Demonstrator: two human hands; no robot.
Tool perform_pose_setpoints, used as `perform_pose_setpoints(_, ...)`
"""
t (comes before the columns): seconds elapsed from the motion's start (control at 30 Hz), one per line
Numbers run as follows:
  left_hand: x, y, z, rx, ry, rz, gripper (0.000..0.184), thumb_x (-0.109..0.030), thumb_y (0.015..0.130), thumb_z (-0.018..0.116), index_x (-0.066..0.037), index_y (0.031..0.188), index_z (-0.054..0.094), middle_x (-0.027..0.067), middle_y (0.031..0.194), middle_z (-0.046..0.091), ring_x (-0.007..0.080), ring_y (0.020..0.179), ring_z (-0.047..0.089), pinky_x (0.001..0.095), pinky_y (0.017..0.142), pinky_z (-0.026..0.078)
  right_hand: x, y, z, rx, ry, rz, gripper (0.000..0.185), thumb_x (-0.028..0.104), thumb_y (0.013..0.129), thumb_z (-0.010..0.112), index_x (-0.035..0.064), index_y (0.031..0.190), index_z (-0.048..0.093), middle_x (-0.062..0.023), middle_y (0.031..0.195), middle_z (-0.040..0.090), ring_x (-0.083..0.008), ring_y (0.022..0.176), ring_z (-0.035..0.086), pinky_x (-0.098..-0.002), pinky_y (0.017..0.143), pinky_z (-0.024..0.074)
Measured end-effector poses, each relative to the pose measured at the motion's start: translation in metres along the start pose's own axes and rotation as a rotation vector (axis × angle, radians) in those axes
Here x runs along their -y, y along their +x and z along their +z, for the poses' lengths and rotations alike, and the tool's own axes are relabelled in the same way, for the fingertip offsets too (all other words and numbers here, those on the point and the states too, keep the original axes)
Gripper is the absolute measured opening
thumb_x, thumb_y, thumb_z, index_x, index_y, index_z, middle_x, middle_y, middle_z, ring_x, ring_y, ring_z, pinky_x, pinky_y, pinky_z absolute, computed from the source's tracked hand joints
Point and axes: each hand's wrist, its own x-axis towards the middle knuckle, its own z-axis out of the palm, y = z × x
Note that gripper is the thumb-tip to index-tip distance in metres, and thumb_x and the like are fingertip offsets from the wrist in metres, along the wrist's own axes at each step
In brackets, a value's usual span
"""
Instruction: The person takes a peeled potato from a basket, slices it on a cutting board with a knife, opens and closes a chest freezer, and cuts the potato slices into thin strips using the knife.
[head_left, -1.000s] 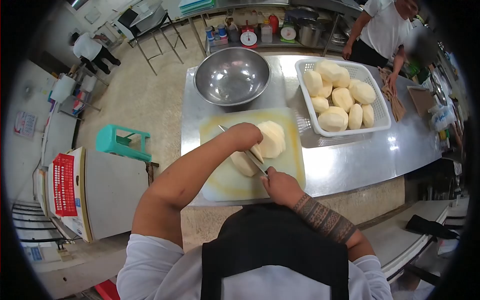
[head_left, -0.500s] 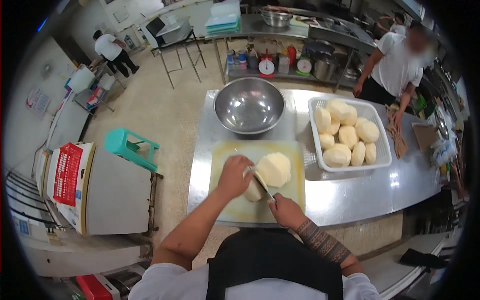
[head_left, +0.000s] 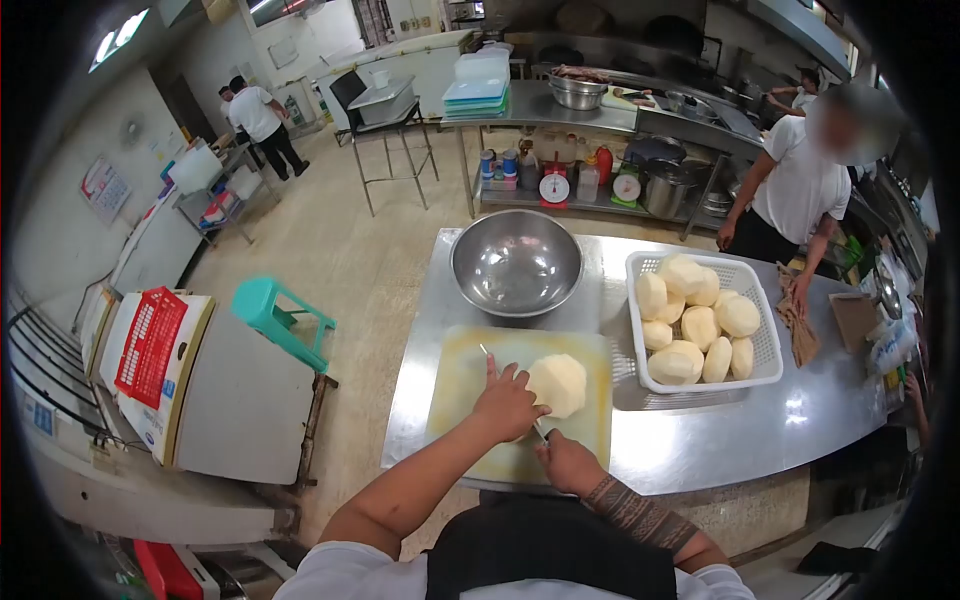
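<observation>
**Pale-yellow, rounded peeled root [head_left: 558,386] on yellow-stained white cutting board [head_left: 458,372]**

Risk: cut fingers, should the silvery steel knife [head_left: 541,430] slip beneath the left hand [head_left: 505,405].
Left hand: palm down, fingers spread across blade, beside root; any grip hidden.
Right hand [head_left: 572,465]: closed around handle, forearm angled inward.

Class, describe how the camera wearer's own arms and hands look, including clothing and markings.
Short white sleeves leave both forearms bare. The right forearm carries a dark tattoo in geometric bands; the left shows none. Neither the left hand nor the right hand wears a glove.
</observation>
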Motion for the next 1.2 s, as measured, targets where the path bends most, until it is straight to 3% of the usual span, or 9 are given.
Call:
perform_pose_setpoints(0.23,-0.003,0.005,0.001,0.126,-0.004,-0.015,0.059,-0.055,0.107,0.049,-0.008,0.127,0.076,0.0238,0.145,0.056,0.0459,0.152,0.035,0.0781,0.123,0.006,-0.012,-0.001,0.004,0.005,0.018,-0.010,0.043,0.040,0.110,0.052,-0.0023,0.114,0.054,-0.0291,0.093,0.072,-0.0492,0.093,0.071,-0.0596,0.082,0.0546)
perform_pose_setpoints(0.33,-0.008,0.005,-0.005,0.028,-0.038,-0.017,0.057,-0.054,0.105,0.054,-0.008,0.133,0.073,0.0224,0.146,0.055,0.0449,0.152,0.035,0.0759,0.124,0.009,-0.013,-0.002,0.005,-0.009,0.027,-0.016,0.043,0.041,0.110,0.052,-0.0020,0.114,0.054,-0.0292,0.093,0.072,-0.0492,0.092,0.071,-0.0598,0.082,0.0546)
perform_pose_setpoints(0.43,-0.001,-0.002,0.024,-0.437,-0.216,-0.038,0.051,-0.044,0.099,0.067,-0.008,0.134,0.069,0.0212,0.146,0.054,0.0440,0.147,0.042,0.0688,0.125,0.020,-0.015,-0.002,0.007,-0.019,0.040,-0.006,0.043,0.042,0.110,0.052,-0.0014,0.113,0.055,-0.0290,0.093,0.072,-0.0490,0.092,0.072,-0.0600,0.082,0.0545)
perform_pose_setpoints(0.53,0.003,-0.025,0.034,-0.689,-0.449,-0.126,0.050,-0.026,0.088,0.079,-0.005,0.131,0.065,0.0219,0.139,0.056,0.0441,0.136,0.050,0.0609,0.119,0.034,-0.016,0.000,0.006,-0.026,0.039,0.011,0.043,0.042,0.110,0.052,-0.0007,0.113,0.056,-0.0285,0.093,0.073,-0.0487,0.091,0.072,-0.0598,0.081,0.0547)
perform_pose_setpoints(0.63,0.011,-0.046,0.057,-0.591,-0.533,-0.197,0.053,-0.016,0.083,0.082,-0.004,0.129,0.061,0.0223,0.132,0.056,0.0429,0.129,0.053,0.0542,0.112,0.043,-0.015,-0.002,0.006,-0.029,0.029,0.030,0.043,0.043,0.110,0.051,-0.0001,0.113,0.056,-0.0279,0.093,0.073,-0.0483,0.091,0.072,-0.0594,0.081,0.0550)
perform_pose_setpoints(0.83,0.011,-0.052,0.069,-0.420,-0.586,-0.263,0.054,-0.017,0.084,0.084,-0.007,0.130,0.059,0.0212,0.128,0.055,0.0435,0.121,0.060,0.0509,0.102,0.052,-0.002,-0.006,0.002,-0.008,0.018,0.056,0.043,0.042,0.111,0.049,0.0003,0.114,0.055,-0.0278,0.094,0.073,-0.0480,0.091,0.072,-0.0590,0.081,0.0550)
perform_pose_setpoints(1.2,0.023,-0.038,0.026,-0.135,-0.421,-0.232,0.059,-0.027,0.081,0.089,-0.005,0.128,0.059,0.0210,0.128,0.055,0.0433,0.113,0.065,0.0518,0.095,0.056,0.005,-0.012,0.010,-0.047,0.025,0.074,0.041,0.041,0.109,0.052,0.0013,0.117,0.056,-0.0239,0.098,0.074,-0.0448,0.092,0.073,-0.0576,0.082,0.0551)
